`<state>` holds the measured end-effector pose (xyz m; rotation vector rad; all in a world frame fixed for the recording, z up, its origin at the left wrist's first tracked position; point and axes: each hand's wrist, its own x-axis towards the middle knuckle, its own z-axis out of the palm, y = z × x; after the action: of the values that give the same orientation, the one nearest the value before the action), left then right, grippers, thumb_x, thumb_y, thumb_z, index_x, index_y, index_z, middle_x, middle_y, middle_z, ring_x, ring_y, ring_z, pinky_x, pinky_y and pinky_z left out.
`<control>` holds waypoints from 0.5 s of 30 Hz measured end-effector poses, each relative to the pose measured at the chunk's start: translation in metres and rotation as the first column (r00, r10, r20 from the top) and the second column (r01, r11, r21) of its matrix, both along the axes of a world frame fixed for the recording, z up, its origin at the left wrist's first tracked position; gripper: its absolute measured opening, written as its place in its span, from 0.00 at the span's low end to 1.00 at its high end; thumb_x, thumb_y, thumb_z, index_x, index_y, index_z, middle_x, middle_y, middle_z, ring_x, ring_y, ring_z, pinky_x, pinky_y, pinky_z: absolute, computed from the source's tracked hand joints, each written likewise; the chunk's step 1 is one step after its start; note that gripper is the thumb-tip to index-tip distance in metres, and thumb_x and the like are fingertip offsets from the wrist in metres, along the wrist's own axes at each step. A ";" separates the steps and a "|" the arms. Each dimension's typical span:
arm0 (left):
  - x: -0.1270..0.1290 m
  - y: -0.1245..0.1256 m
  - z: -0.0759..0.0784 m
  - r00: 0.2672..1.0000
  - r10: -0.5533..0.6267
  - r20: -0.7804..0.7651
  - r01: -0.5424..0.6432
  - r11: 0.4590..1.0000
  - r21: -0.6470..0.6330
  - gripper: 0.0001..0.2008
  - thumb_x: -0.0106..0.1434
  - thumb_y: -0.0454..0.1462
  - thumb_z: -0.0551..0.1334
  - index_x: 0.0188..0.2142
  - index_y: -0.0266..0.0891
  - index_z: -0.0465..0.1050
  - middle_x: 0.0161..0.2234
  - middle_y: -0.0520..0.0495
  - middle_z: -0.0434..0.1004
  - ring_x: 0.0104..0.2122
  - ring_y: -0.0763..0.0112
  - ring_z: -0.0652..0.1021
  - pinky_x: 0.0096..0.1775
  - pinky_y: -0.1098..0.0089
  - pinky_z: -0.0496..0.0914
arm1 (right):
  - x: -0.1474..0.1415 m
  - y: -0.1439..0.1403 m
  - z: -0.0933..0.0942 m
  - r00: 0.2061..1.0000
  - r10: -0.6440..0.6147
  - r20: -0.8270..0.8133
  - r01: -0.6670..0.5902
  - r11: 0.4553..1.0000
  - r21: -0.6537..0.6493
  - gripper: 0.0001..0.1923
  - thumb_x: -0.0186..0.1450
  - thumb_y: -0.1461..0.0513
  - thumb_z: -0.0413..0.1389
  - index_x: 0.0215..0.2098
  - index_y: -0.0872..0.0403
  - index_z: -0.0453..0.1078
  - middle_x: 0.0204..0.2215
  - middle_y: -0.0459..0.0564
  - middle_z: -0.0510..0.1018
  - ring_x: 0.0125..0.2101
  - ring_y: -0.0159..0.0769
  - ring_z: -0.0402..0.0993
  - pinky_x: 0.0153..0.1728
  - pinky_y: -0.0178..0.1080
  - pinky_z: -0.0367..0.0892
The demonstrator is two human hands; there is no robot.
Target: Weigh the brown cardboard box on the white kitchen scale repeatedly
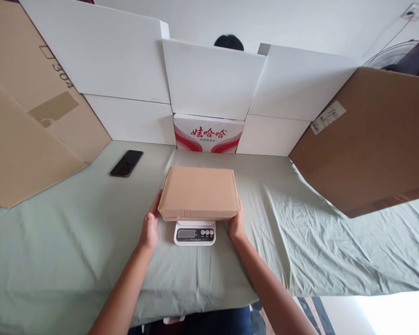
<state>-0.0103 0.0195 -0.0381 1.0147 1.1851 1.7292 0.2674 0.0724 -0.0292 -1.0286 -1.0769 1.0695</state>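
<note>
Item 1. Large brown cardboard sheet [28, 125], far left, leaning over the left edge of the surface; printed digits "304" partly readable, its left part cut off by the frame.

Item 2. Black smartphone [126, 163], lying flat near the back-left corner of the green cloth-covered surface [73, 242], well apart from the hands.

Item 3. Left hand [150, 228], spread flat against the left end of the brown cardboard box [199, 191]; fingertips hidden behind the box edge, so the grip cannot be fully read.

Item 4. The brown cardboard box, closed, resting at mid-surface on a small white digital kitchen scale [194, 232]. It covers the platform entirely, leaving only the display and buttons showing at the near side. The display is too small to read. The hands on both ends appear to be steadying or centring it.

Item 5. Right hand [236, 224], pressed to the right end of the box, thumb side up, fingers largely concealed.

Item 6. White carton with red Chinese lettering [208, 134], at the back edge, walled in by white cardboard panels [209, 77] stood up as a screen. The top of another person's head [229, 42] shows above them; nothing more is visible.

Item 7. Brown cardboard sheet with a shipping label [366, 135], far right, tilted over the right edge; label text illegible.
</note>
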 end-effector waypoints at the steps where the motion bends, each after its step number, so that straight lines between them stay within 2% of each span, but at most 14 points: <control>1: -0.001 0.000 0.001 1.000 0.002 0.007 -0.002 1.000 -0.001 0.44 0.62 0.69 0.55 0.67 0.49 0.70 0.72 0.47 0.65 0.73 0.48 0.61 0.72 0.54 0.60 | 0.000 0.000 0.000 1.000 0.010 0.009 -0.010 1.000 0.019 0.33 0.70 0.39 0.49 0.64 0.47 0.68 0.64 0.52 0.76 0.66 0.51 0.69 0.68 0.57 0.63; 5: -0.003 0.002 0.000 1.000 -0.012 0.015 0.011 0.999 0.032 0.44 0.61 0.69 0.55 0.66 0.49 0.71 0.72 0.47 0.64 0.73 0.48 0.61 0.72 0.54 0.60 | -0.001 0.003 -0.003 1.000 0.013 0.018 -0.014 0.998 0.065 0.33 0.71 0.40 0.47 0.64 0.48 0.68 0.65 0.51 0.74 0.67 0.50 0.66 0.71 0.57 0.57; 11: -0.001 0.004 -0.002 0.995 -0.096 -0.020 0.097 0.994 0.056 0.45 0.62 0.68 0.56 0.69 0.46 0.68 0.70 0.43 0.68 0.71 0.47 0.66 0.70 0.52 0.62 | -0.001 0.007 -0.002 1.000 0.002 -0.010 -0.001 0.998 0.055 0.30 0.71 0.43 0.48 0.63 0.49 0.68 0.64 0.51 0.75 0.66 0.49 0.67 0.71 0.56 0.58; 15: -0.002 0.004 0.003 0.999 -0.054 -0.005 0.055 0.995 0.081 0.45 0.61 0.69 0.56 0.68 0.47 0.68 0.72 0.44 0.63 0.73 0.48 0.63 0.72 0.53 0.59 | -0.001 0.010 0.000 1.000 -0.001 -0.006 0.002 0.997 0.080 0.28 0.71 0.44 0.49 0.61 0.49 0.70 0.62 0.52 0.77 0.65 0.49 0.68 0.70 0.55 0.58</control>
<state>-0.0118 0.0233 -0.0347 1.0884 1.0865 1.7456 0.2664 0.0824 -0.0297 -0.9614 -1.1053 1.0195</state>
